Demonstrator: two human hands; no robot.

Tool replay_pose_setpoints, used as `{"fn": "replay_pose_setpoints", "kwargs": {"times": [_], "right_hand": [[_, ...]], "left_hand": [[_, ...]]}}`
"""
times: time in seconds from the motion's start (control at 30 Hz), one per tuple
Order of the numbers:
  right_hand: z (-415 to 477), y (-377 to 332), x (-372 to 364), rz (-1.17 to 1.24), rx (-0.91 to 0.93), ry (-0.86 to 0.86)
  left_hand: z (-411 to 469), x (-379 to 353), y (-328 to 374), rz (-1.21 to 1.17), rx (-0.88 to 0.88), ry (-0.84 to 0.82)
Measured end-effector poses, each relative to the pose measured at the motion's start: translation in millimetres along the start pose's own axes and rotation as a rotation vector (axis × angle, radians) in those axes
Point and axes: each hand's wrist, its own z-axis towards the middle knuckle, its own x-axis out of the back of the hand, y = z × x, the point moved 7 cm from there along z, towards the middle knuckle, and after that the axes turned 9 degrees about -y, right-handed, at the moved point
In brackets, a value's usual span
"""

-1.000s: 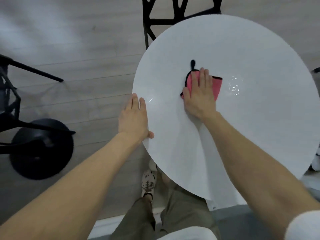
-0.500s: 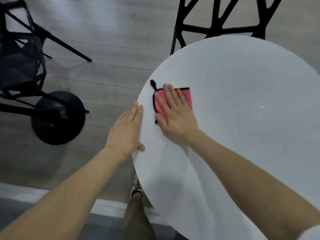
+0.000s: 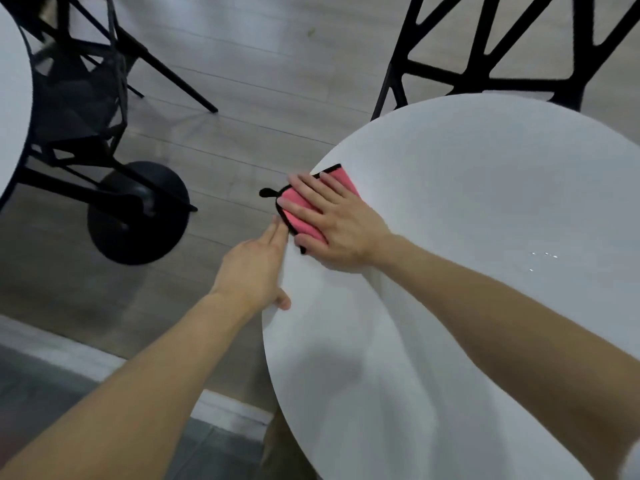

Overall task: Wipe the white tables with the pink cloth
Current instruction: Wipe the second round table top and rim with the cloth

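The right hand [image 3: 334,221] lies flat on the pink cloth [image 3: 302,216], palm down, fingers straight and slightly spread. It presses the cloth onto the counter [image 3: 485,202] and does not clutch it. The cloth has a black trim, and pink shows between the fingers and past the fingertips. It sits at the far left rim of the round white counter, with one corner reaching just over the edge. A small black loop [image 3: 268,192] on that corner hangs out over the floor [image 3: 242,98].

The left hand [image 3: 252,270] is released, holding nothing. Its fingers run straight along the outside of the counter's left edge, their tips just beside the cloth's overhanging corner. The thumb [image 3: 284,302] rests on top of the rim, nearer the body. Both forearms are bare.

A few bright drops of water [image 3: 543,254] sit on the counter to the right of the right wrist, well apart from the cloth.

A black chair [image 3: 502,46] with an open lattice back stands at the far side of the counter. To the left, another black chair [image 3: 76,81] stands beside a round black base [image 3: 138,213] on the pale wooden floor. A second white counter [image 3: 10,98] shows at the left edge of the view.
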Motion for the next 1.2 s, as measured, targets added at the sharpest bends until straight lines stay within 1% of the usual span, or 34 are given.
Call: {"fn": "replay_pose_setpoints", "kwargs": {"times": [0.03, 0.07, 0.1, 0.13, 0.17, 0.2, 0.23, 0.27, 0.3, 0.37, 0.4, 0.43, 0.47, 0.5, 0.53, 0.6, 0.63, 0.67, 0.7, 0.73, 0.77, 0.83, 0.87, 0.9, 0.93, 0.97, 1.0, 1.1, 1.17, 1.2], "right_hand": [[-4, 25, 6, 0.002, 0.042, -0.006], [-10, 65, 11, 0.060, -0.052, -0.015], [-20, 111, 17, 0.127, -0.252, -0.006], [-34, 155, 26, 0.174, -0.492, 0.044], [-47, 186, 31, 0.197, -0.693, 0.100], [-51, 197, 32, 0.199, -0.831, 0.158], [-44, 187, 33, 0.182, -0.893, 0.214], [-27, 163, 31, 0.151, -0.857, 0.250], [-5, 127, 26, 0.120, -0.723, 0.246], [28, 45, 9, 0.059, -0.338, 0.147], [31, 19, 4, 0.038, -0.192, 0.088], [26, 14, 7, 0.010, -0.084, 0.055], [16, 32, 11, 0.001, -0.039, 0.051], [2, 65, 15, 0.011, -0.088, 0.053], [-18, 110, 21, 0.047, -0.230, 0.062], [-70, 201, 32, 0.140, -0.635, 0.123], [-92, 230, 35, 0.176, -0.810, 0.159], [-102, 244, 36, 0.199, -0.944, 0.198], [-97, 240, 36, 0.201, -1.013, 0.228], [-78, 223, 36, 0.191, -1.006, 0.240], [-51, 198, 36, 0.178, -0.908, 0.232], [4, 138, 32, 0.104, -0.566, 0.150], [17, 119, 30, 0.077, -0.439, 0.117], [18, 114, 30, 0.061, -0.375, 0.108], [5, 126, 31, 0.075, -0.367, 0.128], [-17, 147, 31, 0.108, -0.416, 0.161], [-47, 175, 29, 0.149, -0.510, 0.181], [-167, 258, 19, 0.235, -0.870, 0.194], [-235, 291, 11, 0.265, -1.075, 0.206], [-254, 299, 7, 0.259, -1.161, 0.212]], "left_hand": [[0, 0, 1, 0.011, 0.005, -0.005], [0, 0, 1, 0.019, 0.007, -0.013], [1, -1, 1, 0.028, 0.008, -0.021], [2, -2, 1, 0.037, 0.014, -0.025], [3, -3, 0, 0.043, 0.022, -0.029], [4, -4, -1, 0.039, 0.030, -0.036], [5, -5, -2, 0.031, 0.036, -0.043], [5, -4, -2, 0.022, 0.037, -0.054], [4, -3, -1, 0.018, 0.034, -0.065], [2, 0, 2, 0.043, 0.032, -0.073], [0, 2, 4, 0.070, 0.034, -0.076], [-1, 4, 7, 0.092, 0.037, -0.079], [-1, 5, 10, 0.116, 0.041, -0.083], [-2, 6, 13, 0.134, 0.048, -0.084], [-2, 8, 15, 0.152, 0.055, -0.084], [-2, 10, 20, 0.190, 0.062, -0.109], [-2, 9, 23, 0.205, 0.062, -0.135], [-2, 10, 26, 0.214, 0.065, -0.154], [-2, 13, 28, 0.228, 0.074, -0.163], [-1, 17, 30, 0.259, 0.085, -0.167], [0, 23, 32, 0.303, 0.096, -0.165], [5, 40, 42, 0.379, 0.102, -0.132], [7, 51, 51, 0.397, 0.096, -0.099], [10, 62, 61, 0.406, 0.081, -0.064], [15, 74, 72, 0.408, 0.056, -0.032], [23, 83, 83, 0.405, 0.018, -0.005], [33, 90, 95, 0.403, -0.035, 0.008], [67, 98, 140, 0.442, -0.218, 0.008], [83, 98, 167, 0.458, -0.287, 0.011], [88, 98, 176, 0.459, -0.296, 0.011]]}}
